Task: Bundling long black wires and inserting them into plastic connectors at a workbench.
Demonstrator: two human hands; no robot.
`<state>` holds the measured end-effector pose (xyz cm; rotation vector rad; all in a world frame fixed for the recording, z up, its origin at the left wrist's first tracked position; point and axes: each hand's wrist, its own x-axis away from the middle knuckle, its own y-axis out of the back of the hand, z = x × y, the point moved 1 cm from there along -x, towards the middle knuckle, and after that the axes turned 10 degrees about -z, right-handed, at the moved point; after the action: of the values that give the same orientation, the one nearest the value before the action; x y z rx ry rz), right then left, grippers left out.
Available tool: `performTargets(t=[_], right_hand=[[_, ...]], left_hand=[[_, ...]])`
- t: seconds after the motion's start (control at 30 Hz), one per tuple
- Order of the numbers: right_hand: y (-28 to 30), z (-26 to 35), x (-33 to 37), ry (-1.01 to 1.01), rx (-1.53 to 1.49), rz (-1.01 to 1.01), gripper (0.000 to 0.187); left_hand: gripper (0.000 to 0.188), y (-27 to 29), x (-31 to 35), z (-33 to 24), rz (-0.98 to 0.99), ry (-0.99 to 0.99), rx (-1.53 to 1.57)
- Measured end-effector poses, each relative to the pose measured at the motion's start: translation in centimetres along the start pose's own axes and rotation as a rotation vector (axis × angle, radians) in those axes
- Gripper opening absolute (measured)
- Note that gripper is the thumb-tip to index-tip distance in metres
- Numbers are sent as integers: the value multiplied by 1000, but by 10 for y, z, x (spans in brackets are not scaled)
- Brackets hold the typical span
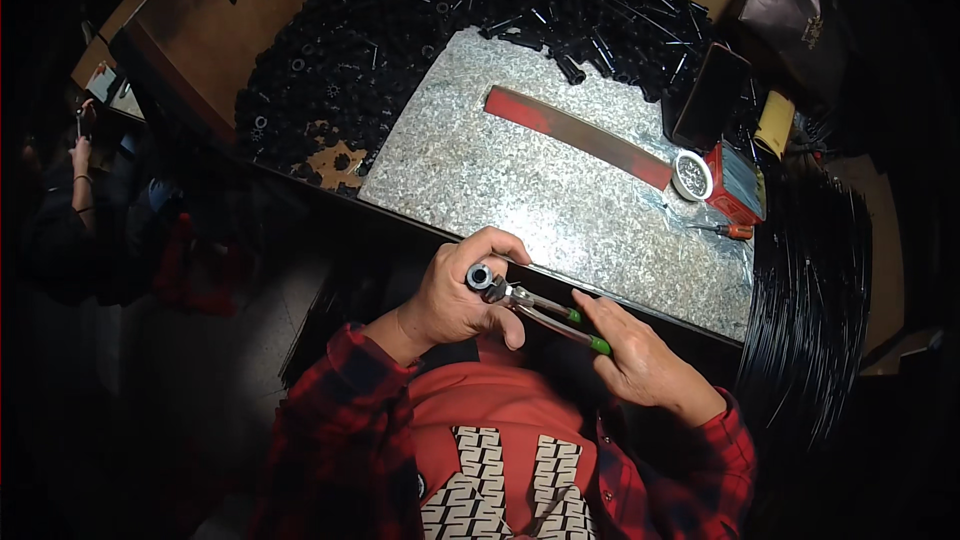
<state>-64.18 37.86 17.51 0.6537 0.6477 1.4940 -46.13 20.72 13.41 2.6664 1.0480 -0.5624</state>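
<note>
My left hand [450,290] is curled round a small dark cylindrical part with a round hole in its ringed end [480,277]. Its index finger arches over the part, and the thumb stretches out below. Pliers [545,317] with green-tipped handles reach from that part across to my right hand [640,353]. Their jaws sit right beside the part; whether they grip it I cannot tell. The handles stand slightly apart, their ends against my right hand, whose fingers lie long along the far side with the thumb on the near side. Both hands are just in front of the table edge.
On the speckled tabletop [450,160] lies a long red-and-brown bar [580,138]. A heap of black parts [340,50] covers the back and left. At right are a white cup [691,176], red box [735,185], orange-handled screwdriver [738,232], phone [712,95] and thin black rods [805,290].
</note>
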Motion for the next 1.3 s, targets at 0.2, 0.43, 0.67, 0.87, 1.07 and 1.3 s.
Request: performTargets(t=[0.2, 0.43, 0.67, 0.87, 1.07, 1.3], right_hand=[[4, 4, 0, -51, 8, 43, 69], [1, 0, 1, -13, -21, 11, 67], [0, 2, -2, -36, -22, 10, 61], [-4, 1, -5, -13, -60, 25, 60], [-6, 0, -4, -31, -64, 34, 62], [1, 1, -2, -25, 26, -2, 56]], left_hand=[[74, 1, 4, 2, 0, -19, -39], [90, -4, 6, -8, -51, 190, 17], [86, -6, 4, -4, -86, 198, 124], [83, -6, 12, -4, -114, 286, 257], [80, -7, 10, -10, -108, 222, 153], [75, -11, 11, -9, -134, 164, 91]])
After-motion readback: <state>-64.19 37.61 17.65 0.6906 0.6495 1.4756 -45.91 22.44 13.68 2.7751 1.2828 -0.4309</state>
